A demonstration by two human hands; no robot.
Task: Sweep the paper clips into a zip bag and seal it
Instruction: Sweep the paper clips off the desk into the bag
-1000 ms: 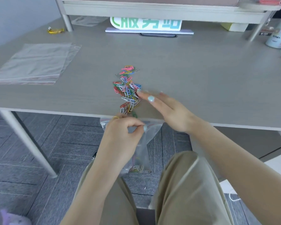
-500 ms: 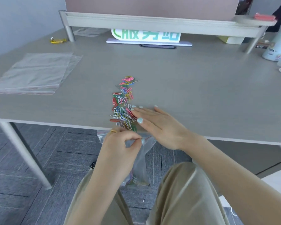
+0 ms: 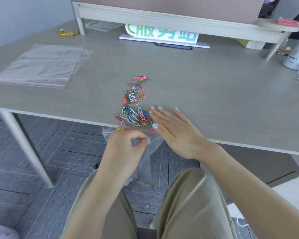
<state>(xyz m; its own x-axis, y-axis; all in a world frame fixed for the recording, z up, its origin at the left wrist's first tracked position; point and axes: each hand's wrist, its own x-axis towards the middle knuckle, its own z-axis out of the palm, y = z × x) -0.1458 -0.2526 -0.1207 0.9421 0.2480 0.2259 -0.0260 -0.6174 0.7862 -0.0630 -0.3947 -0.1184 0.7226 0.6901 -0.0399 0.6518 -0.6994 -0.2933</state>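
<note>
Desk [image 3: 214, 87] edge: paper clips [image 3: 134, 116] nearer.

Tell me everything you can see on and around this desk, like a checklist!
Surface: grey desk, paper clips strewn to its near edge.
Job's things: zip bag held open below the edge, a few clips inside.
Clutter: spare flat bags, yellow wrapper, sign, white bottle.
Grippers: left hand pinches the bag's mouth; right hand flat beside the clips.
Cables: nothing seen.
Surroundings: grey floor, shelf.
</note>
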